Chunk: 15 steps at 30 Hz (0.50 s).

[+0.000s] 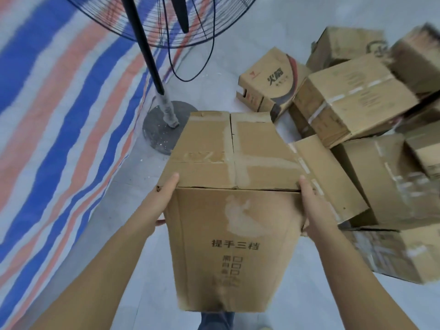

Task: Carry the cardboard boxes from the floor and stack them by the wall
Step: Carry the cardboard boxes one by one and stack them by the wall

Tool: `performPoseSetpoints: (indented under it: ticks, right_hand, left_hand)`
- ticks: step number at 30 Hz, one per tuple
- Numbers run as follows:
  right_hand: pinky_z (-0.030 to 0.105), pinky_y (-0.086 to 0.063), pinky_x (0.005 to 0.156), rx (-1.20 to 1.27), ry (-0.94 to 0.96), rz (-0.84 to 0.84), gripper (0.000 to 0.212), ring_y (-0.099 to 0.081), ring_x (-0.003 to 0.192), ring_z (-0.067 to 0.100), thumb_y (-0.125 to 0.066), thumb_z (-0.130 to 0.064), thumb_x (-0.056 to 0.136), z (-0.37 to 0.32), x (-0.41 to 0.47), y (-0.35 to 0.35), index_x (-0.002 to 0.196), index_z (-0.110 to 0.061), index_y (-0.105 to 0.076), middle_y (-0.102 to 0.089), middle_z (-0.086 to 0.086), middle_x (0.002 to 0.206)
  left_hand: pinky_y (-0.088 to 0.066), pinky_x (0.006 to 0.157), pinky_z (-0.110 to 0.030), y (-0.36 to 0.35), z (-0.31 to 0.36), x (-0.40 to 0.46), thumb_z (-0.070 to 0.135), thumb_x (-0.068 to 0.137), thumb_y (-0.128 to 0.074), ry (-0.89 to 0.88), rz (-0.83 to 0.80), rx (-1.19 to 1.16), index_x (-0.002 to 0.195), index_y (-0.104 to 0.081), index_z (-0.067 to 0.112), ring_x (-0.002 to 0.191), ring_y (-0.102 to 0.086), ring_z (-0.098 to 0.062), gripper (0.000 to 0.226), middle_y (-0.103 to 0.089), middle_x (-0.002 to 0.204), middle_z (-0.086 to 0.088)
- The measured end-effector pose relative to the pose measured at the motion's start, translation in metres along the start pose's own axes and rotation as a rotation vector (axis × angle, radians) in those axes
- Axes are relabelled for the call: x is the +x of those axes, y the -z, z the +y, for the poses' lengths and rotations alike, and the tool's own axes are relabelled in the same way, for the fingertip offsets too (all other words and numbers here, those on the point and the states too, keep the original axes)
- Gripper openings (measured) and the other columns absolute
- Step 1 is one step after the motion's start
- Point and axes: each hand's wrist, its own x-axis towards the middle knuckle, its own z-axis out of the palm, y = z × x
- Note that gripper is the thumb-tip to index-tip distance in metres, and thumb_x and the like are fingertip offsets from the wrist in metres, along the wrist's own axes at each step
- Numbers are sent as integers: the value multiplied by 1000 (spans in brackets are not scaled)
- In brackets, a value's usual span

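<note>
Across the left of the frame, a striped tarp (54, 110) in blue, orange and white hangs or lies against the pale floor (214, 75). Right side: a loose pile of cardboard boxes (357, 103), tilted and leaning on one another, several taped; one printed box (269, 82) lies at the pile's upper-left edge. Centre: a tall carried box (233, 210), held off the floor, top flaps closed, tape scars on top, printed characters on the near face. Top of frame: a standing fan (164, 22), its pole running down to a round base (164, 126) just beyond the box's far left corner. Left hand (164, 198) presses the box's left side, right hand (307, 201) the right side; fingers lie straight along the upper edges, thumbs on the near face. Bottom centre, a trouser leg (215, 321).
</note>
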Motion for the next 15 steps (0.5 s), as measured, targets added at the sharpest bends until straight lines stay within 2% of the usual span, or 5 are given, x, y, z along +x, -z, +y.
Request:
performPoseSetpoints:
  ticks: [1, 3, 6, 10, 15]
  right_hand:
    - [57, -38, 100, 63, -97, -55, 55, -43, 122, 27, -55, -60, 86, -9, 3, -1, 130, -29, -46, -43, -2, 141]
    - [74, -38, 83, 90, -264, -159, 69, -40, 125, 44, -60, -61, 82, -22, 11, 1, 140, -32, -36, -28, -4, 152]
    - [74, -46, 63, 66, -316, -266, 65, -52, 81, 42, -66, -54, 82, -32, 16, 6, 136, -30, -38, -31, -2, 145]
    - [79, -39, 77, 148, -334, -274, 42, -37, 106, 33, -67, -42, 83, -28, 18, 9, 116, -27, -45, -36, -2, 122]
    - [75, -44, 76, 157, -333, -298, 32, -43, 94, 28, -64, -43, 86, -17, 14, 31, 108, -25, -49, -43, -3, 102]
  left_hand:
    - [-46, 62, -32, 2, 10, 0, 86, 63, -50, 38, -52, 10, 111, -38, 37, 96, -50, -16, 70, -48, 107, 13]
    - [-51, 55, -34, 7, 24, 0, 89, 50, -55, 93, -129, 9, 97, -45, 36, 86, -53, -15, 72, -51, 95, 13]
    - [-56, 54, -48, 7, 28, 3, 77, 58, -68, 131, -191, -128, 109, -41, 37, 99, -48, -26, 71, -45, 108, 5]
    - [-55, 56, -58, -8, 22, 0, 58, 76, -70, 102, -174, -339, 94, -51, 40, 104, -42, -26, 32, -45, 104, 9]
    - [-54, 64, -59, -25, 15, -22, 49, 80, -69, 113, -117, -389, 92, -51, 33, 89, -48, -22, 26, -47, 99, 10]
